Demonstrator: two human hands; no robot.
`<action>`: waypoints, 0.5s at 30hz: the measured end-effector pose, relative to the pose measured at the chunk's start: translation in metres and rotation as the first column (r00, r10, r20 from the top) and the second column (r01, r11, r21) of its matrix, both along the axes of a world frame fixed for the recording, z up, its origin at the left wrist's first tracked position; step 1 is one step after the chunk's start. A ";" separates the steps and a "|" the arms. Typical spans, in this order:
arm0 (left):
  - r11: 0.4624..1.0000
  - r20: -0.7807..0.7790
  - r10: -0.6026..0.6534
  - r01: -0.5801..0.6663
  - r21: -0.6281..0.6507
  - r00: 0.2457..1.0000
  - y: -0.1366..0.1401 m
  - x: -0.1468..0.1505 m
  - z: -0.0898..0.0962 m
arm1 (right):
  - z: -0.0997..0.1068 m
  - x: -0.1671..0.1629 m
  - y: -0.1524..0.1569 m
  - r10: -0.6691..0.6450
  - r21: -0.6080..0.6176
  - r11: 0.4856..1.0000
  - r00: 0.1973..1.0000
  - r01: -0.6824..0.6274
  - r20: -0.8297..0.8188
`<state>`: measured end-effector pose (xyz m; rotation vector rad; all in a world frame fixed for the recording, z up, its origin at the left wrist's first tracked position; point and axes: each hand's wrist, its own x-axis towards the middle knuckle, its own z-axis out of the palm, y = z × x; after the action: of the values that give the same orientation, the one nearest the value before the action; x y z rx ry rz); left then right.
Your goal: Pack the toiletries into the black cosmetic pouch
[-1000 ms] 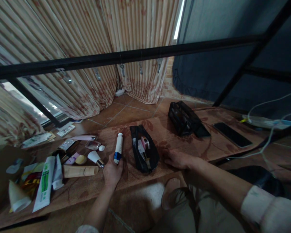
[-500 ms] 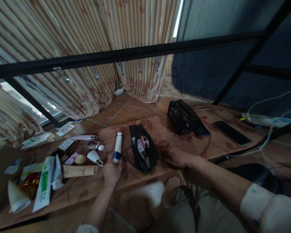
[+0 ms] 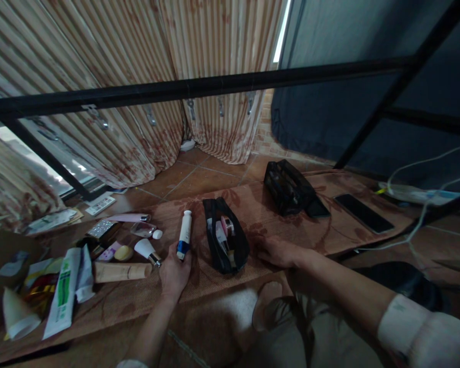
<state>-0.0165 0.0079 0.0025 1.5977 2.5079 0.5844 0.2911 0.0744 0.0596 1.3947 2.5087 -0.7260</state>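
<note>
My left hand [image 3: 175,273] has its fingers closed on the blue lower end of a slim white and blue tube [image 3: 185,230], whose white end points away from me. Just right of it an open black mesh pouch [image 3: 209,232] holds several small cosmetics, among them a pink round item [image 3: 227,225]. Against the cloth on the pouch's right side rests my right hand [image 3: 278,251], fingers stretched out and nothing seen in them. A makeup brush [image 3: 147,251] with white bristles lies close by my left hand, near a beige squeeze tube [image 3: 122,272].
More cosmetics crowd the left, including a white and green tube [image 3: 63,294] and a yellow round sponge [image 3: 123,253]. Farther back stands a second black pouch [image 3: 285,186]; a phone [image 3: 364,213] lies to its right. A dark metal bar [image 3: 214,87] crosses above the brown cloth [image 3: 157,306].
The view has shifted slightly, so the table items sit a little farther left. Both hands keep the same places beside the tube and the pouch.
</note>
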 end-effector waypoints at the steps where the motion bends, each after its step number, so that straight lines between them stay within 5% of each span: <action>1: 1.000 -0.003 -0.003 0.003 -0.002 1.000 0.000 0.000 0.000 | 0.000 0.000 0.000 -0.001 -0.003 1.000 1.000 0.001 0.001; 15: 0.999 0.086 0.002 -0.006 0.047 0.996 -0.001 -0.001 -0.002 | 0.000 0.001 0.000 -0.003 -0.020 1.000 1.000 0.004 0.013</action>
<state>-0.0175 0.0074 0.0004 1.5480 2.4532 0.7025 0.2917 0.0745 0.0597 1.3932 2.4827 -0.7375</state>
